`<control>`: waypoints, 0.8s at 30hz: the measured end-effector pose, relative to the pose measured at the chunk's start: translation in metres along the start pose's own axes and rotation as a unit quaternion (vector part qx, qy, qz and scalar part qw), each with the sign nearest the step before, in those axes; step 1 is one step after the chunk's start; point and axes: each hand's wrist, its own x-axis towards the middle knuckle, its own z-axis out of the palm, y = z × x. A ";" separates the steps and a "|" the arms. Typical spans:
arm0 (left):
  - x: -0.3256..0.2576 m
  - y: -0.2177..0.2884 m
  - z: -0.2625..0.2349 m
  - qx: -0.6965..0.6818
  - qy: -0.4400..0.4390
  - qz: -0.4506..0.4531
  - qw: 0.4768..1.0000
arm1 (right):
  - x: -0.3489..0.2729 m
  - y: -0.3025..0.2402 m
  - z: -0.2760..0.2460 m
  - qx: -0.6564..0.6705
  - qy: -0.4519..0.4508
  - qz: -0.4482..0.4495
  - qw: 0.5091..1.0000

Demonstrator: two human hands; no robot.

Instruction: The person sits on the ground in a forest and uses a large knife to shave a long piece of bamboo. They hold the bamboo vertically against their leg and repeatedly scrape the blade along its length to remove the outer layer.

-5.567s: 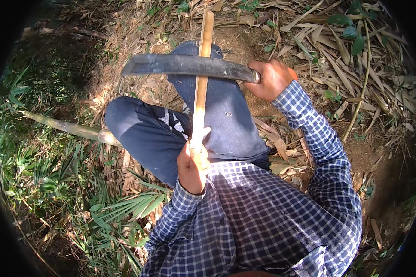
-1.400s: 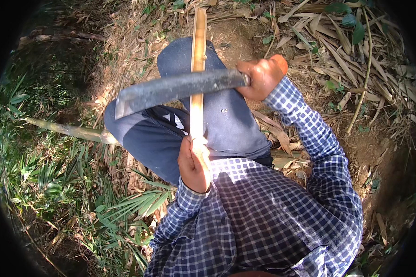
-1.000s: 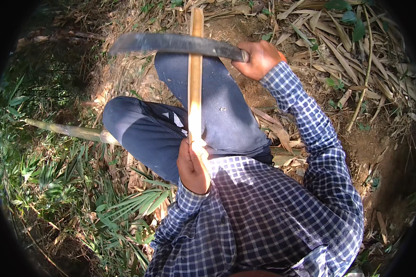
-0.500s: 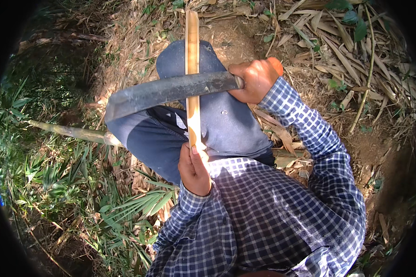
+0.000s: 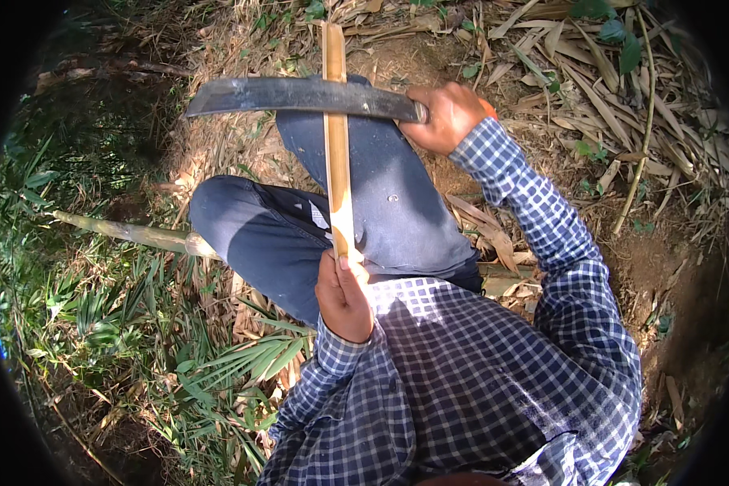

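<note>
A split bamboo strip points away from me above my legs, its pale hollow face upward. My left hand is closed around its near end, close to my waist. In my right hand is a machete, gripped by the handle, of which only a bit of orange shows behind the fist. Its long dark blade runs leftward and crosses the strip near the far end. The blade seems to touch the strip, but I cannot tell how firmly.
My bent knees in dark trousers lie beneath the strip. A bamboo pole extends left from beside one knee. Dry bamboo leaves litter the ground at the upper right, and green leafy plants grow at the left.
The machete has moved away from me along the strip, toward its far end, with my right hand. My left hand has stayed nearly where it was, still on the strip.
</note>
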 end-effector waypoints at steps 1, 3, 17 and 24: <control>-0.001 -0.003 -0.001 0.007 0.001 0.003 1.000 | -0.009 -0.006 0.002 -0.002 -0.001 0.001 1.000; -0.002 -0.007 -0.002 0.020 -0.002 0.009 1.000 | -0.009 -0.005 -0.002 -0.040 -0.009 -0.060 0.997; -0.004 -0.005 -0.001 0.025 -0.002 0.018 1.000 | 0.026 0.030 0.003 -0.043 0.024 0.043 0.998; -0.008 -0.012 -0.003 0.029 -0.008 0.007 1.000 | 0.030 0.028 0.001 -0.020 -0.039 0.054 0.998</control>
